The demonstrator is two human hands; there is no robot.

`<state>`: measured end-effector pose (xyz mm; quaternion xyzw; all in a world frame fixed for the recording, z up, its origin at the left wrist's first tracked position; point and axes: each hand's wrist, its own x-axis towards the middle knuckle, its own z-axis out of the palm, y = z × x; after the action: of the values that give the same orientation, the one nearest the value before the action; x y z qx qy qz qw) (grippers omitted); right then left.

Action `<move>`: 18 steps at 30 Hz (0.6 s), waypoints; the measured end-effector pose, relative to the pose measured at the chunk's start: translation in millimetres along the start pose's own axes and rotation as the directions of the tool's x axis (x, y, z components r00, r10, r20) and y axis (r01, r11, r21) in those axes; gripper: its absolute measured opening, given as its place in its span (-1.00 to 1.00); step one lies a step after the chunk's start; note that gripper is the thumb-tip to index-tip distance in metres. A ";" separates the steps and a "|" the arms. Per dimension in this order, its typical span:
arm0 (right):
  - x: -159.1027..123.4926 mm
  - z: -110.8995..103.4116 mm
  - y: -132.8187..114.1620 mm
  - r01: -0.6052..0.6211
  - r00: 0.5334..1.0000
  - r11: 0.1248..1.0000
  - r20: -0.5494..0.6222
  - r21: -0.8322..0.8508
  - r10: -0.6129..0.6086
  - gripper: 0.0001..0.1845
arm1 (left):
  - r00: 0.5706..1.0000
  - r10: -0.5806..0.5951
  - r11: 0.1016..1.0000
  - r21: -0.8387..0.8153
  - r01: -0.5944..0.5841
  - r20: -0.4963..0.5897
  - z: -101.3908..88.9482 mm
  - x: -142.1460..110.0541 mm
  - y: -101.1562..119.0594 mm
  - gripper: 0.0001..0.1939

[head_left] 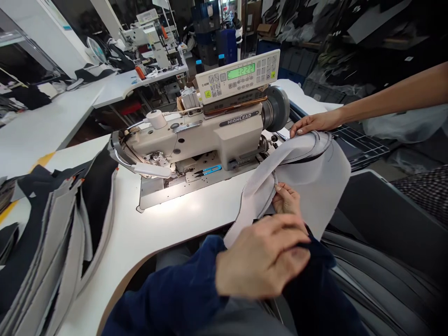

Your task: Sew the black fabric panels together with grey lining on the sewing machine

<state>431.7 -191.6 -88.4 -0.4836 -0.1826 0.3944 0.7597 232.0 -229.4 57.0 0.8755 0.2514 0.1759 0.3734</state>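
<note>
Sewing workshop | HIGHLEAD sewing machine (206, 140) (digital panel (241, 74)) | stacked fabric pieces (58, 233)

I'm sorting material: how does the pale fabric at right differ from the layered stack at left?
The pale fabric is held by the right hand; the layered stack lies on the table. The pale fabric is mostly whitish; the layered stack mixes black and grey. Both have curved edges.

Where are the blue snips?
In the head view, just left of centre, the blue snips lie on the metal plate beside the body of the sewing machine.
</note>
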 end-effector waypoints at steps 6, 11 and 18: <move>1.6 -1.0 0.7 -0.002 1.000 0.999 0.001 0.040 0.002 -0.72 | 0.999 -0.014 0.893 0.450 -0.007 0.043 46.3 48.6 -56.9 -0.65; 2.6 -1.4 1.8 -0.014 1.000 0.997 -0.003 0.070 0.014 -0.72 | 0.998 0.048 0.861 0.504 -0.063 0.044 50.4 48.4 -60.4 -0.71; -1.3 2.7 -1.7 -0.013 1.000 0.995 0.010 0.096 0.013 -0.71 | 0.992 0.025 0.842 0.533 -0.086 0.122 34.4 53.3 -50.3 -0.79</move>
<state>429.9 -191.4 -85.5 -0.4460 -0.1638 0.4099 0.7786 276.7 -188.5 3.4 0.9602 0.2441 0.0607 0.1214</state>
